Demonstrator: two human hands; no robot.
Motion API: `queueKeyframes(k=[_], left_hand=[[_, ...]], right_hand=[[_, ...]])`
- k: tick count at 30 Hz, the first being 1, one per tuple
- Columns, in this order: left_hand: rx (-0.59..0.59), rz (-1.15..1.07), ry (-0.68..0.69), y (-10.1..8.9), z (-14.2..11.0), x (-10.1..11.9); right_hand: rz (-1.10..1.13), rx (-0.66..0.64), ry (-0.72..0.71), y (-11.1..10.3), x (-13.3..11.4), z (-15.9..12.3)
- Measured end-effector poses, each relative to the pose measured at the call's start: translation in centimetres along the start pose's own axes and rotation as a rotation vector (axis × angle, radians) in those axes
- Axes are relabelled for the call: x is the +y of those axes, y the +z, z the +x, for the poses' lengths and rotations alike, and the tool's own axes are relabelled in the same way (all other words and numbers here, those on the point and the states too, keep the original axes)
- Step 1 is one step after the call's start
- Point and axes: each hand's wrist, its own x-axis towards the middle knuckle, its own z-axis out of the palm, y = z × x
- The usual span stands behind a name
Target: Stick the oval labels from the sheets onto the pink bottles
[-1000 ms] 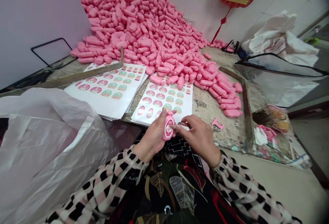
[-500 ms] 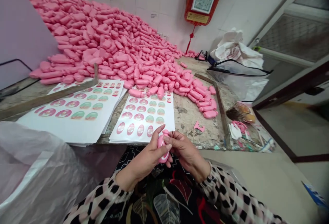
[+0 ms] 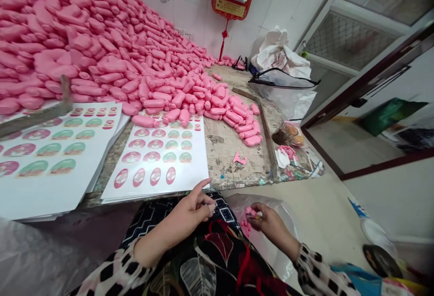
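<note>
While smooth pink bottles heap at ten o'clock, the left hand half-curls; the right hand bends at a filmy plastic bag, five o'clock — whether either grips anything, I cannot tell.

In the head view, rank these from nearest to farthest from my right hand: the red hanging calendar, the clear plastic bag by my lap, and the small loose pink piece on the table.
From your right hand:
1. Clear plastic bag, right at the hand.
2. Loose pink piece, ahead and slightly left, on the table.
3. Red hanging calendar, high up at the back.
</note>
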Motion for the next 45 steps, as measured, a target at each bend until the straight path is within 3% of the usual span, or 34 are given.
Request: queueKeyframes(k=[2, 5, 8, 10, 11, 14, 18, 22, 25, 28, 32, 36, 39, 43, 45], left_hand=[[-0.008, -0.001, -0.015, 0.1, 0.1, 0.0], [-0.009, 0.014, -0.020, 0.1, 0.4, -0.5], [-0.014, 0.027, -0.009, 0.1, 0.5, -0.9], [-0.013, 0.033, 0.000, 0.1, 0.5, -0.9], [-0.009, 0.035, 0.006, 0.2, 0.4, -0.9], [0.017, 0.027, 0.036, 0.2, 0.1, -0.9], [0.064, -0.030, 0.059, 0.1, -0.1, -1.1], [0.048, -0.263, 0.023, -0.4, -0.2, -0.8], [0.016, -0.596, 0.004, -0.9, 0.0, -0.1], [-0.073, -0.881, -0.010, -1.4, 0.1, 0.4], [-0.058, -1.036, -0.047, -2.9, -0.6, 0.6], [0.145, -0.870, -0.045, -5.2, -2.6, 1.0], [0.323, -0.601, 0.084, -6.5, -3.9, 1.2], [0.632, 0.049, 0.167, -6.9, -4.5, 0.6], [0.715, 0.415, 0.159, -6.8, -4.5, -0.1]], right_hand=[[-0.231, -0.069, -0.040, -0.3, -0.1, -0.3], [-0.356, -0.140, -0.189, -2.3, -3.2, 1.1], [-0.447, 0.024, -0.318, -5.3, -7.3, 4.9], [-0.658, 0.184, -0.330, -7.0, -9.4, 8.2], [-0.769, 0.205, -0.314, -7.6, -10.1, 9.9], [-1.009, 0.128, -0.240, -8.1, -11.2, 14.1], [-1.059, 0.044, -0.283, -7.8, -11.8, 16.7], [-0.994, 0.004, -0.414, -6.8, -12.7, 15.0], [-0.726, -0.019, -0.673, -4.4, -14.2, 11.0], [-0.479, -0.168, -0.920, -1.4, -16.3, 6.5], [-0.231, -0.331, -0.969, 1.0, -19.1, 3.7], [0.035, -0.211, -0.764, 2.9, -20.0, 5.6], [-0.108, -0.118, -0.597, 5.2, -19.8, 7.9], [-0.340, -0.051, -0.548, 7.5, -19.8, 8.9], [-0.428, -0.012, -0.541, 8.0, -20.2, 8.8]])
